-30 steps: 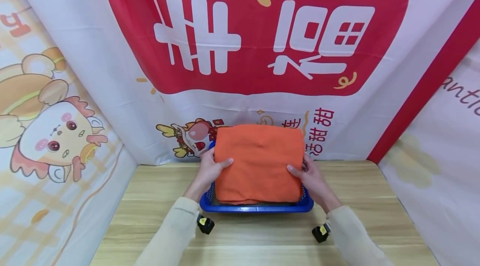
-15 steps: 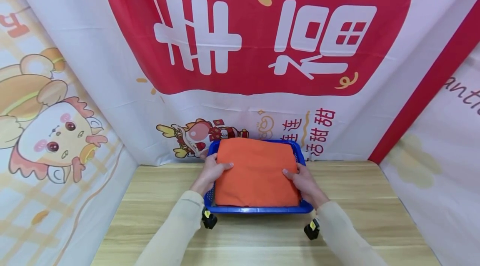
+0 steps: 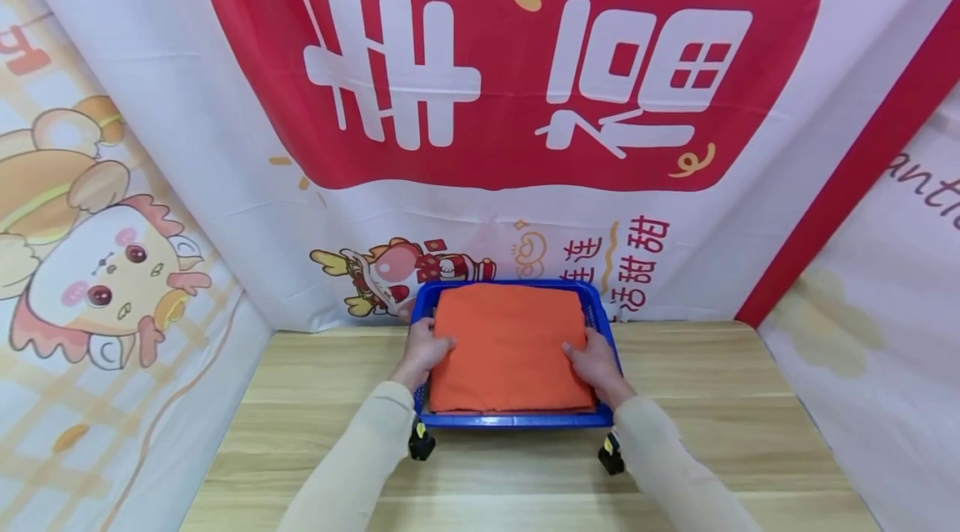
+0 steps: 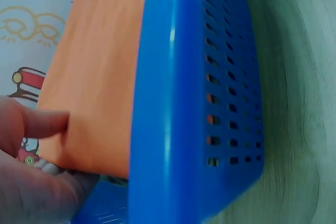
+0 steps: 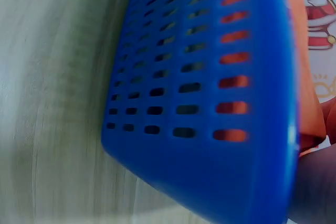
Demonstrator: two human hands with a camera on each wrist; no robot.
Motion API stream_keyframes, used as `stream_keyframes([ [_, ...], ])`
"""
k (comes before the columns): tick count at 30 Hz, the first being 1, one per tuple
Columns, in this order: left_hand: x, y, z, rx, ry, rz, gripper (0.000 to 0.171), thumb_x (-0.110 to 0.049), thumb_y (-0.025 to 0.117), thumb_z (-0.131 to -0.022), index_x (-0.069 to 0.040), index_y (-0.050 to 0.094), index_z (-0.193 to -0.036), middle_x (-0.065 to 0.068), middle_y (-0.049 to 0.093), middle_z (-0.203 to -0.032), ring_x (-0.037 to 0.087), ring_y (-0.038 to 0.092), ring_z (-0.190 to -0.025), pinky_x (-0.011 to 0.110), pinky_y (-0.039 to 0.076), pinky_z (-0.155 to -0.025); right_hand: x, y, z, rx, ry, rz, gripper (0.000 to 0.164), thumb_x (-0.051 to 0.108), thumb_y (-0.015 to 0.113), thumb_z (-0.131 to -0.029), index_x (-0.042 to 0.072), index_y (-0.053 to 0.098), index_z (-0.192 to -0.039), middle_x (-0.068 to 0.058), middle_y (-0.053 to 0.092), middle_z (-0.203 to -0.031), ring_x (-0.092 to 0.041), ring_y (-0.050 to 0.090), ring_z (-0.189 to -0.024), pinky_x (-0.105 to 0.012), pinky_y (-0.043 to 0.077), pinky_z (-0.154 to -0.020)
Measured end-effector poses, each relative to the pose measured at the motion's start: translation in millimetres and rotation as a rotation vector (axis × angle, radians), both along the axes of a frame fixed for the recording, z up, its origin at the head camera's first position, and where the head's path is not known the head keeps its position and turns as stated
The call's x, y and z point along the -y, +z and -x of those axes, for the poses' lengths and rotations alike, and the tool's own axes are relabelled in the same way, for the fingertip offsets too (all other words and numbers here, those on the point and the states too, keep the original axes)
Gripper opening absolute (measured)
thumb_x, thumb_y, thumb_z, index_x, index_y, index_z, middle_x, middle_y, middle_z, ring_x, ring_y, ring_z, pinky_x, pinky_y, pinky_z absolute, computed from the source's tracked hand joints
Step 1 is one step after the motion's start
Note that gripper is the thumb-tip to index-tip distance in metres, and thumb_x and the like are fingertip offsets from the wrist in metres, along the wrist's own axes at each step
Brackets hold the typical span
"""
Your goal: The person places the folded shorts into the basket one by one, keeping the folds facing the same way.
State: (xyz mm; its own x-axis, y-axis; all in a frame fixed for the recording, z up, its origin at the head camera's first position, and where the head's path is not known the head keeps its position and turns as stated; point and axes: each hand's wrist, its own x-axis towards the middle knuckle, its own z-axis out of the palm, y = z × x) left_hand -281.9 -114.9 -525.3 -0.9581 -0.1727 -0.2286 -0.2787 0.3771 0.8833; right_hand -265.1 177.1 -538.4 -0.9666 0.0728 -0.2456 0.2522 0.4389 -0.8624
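A folded orange cloth, perhaps a garment, lies flat within the blue plastic basket. My left hand pinches its left edge, thumb on top and fingers underneath, as the left wrist view confirms. On the opposite edge, my right hand holds the cloth with the thumb over it; those fingers are mostly hidden. Through the upper slots of the basket wall orange shows, while darker, greenish stuff shows lower down and cannot be made out. A bit of dark green also peeks out under the cloth in the left wrist view.
The basket stands on a light wood table, close against the printed cloth backdrop behind it. Printed sheets also hang along the left side and the right side. Black wrist cameras hang just in front of the basket's near rim.
Both hands have brought the orange cloth down and slightly toward me, into the basket. The basket's back rim, earlier covered by the cloth, now shows. The right hand has shifted inward.
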Motion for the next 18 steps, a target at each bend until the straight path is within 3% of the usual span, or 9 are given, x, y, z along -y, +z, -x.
stream_keyframes([
  [5, 0.1, 4.0, -4.9, -0.039, -0.045, 0.165, 0.056, 0.004, 0.065, -0.081, 0.013, 0.047, -0.134, 0.031, 0.058, -0.126, 0.042, 0.056, -0.116, 0.053, 0.047, -0.101, 2.9, 9.9, -3.0, 0.005, 0.029, -0.181, 0.057, 0.016, 0.059, -0.102, -0.013, 0.035, -0.145, -0.034, 0.050, -0.140, -0.043, 0.053, -0.126, -0.057, 0.043, -0.106],
  [11, -2.6, 15.1, -10.2, -0.130, -0.182, 0.411, 0.073, -0.003, 0.072, -0.081, 0.007, 0.039, -0.145, 0.031, 0.053, -0.132, 0.043, 0.056, -0.118, 0.056, 0.046, -0.102, 0.6, 38.8, -9.3, -0.176, 0.166, -0.465, 0.077, 0.018, 0.074, -0.092, -0.011, 0.033, -0.150, -0.036, 0.041, -0.144, -0.048, 0.045, -0.130, -0.060, 0.040, -0.108],
  [15, -6.8, 20.8, -13.2, -0.192, -0.326, 0.656, 0.082, -0.017, 0.081, -0.082, 0.000, 0.040, -0.151, 0.029, 0.040, -0.146, 0.046, 0.045, -0.129, 0.059, 0.040, -0.107, 3.4, 52.4, -15.0, -0.255, 0.307, -0.573, 0.081, 0.024, 0.083, -0.085, -0.003, 0.043, -0.149, -0.029, 0.044, -0.145, -0.046, 0.043, -0.133, -0.061, 0.038, -0.108],
  [18, -9.8, 23.2, -14.7, -0.210, -0.484, 0.808, 0.080, -0.031, 0.085, -0.082, -0.008, 0.048, -0.149, 0.023, 0.037, -0.153, 0.044, 0.037, -0.138, 0.058, 0.036, -0.112, 8.5, 53.8, -18.1, -0.240, 0.407, -0.602, 0.085, 0.033, 0.087, -0.082, 0.001, 0.046, -0.149, -0.025, 0.044, -0.148, -0.044, 0.039, -0.137, -0.061, 0.036, -0.110],
])
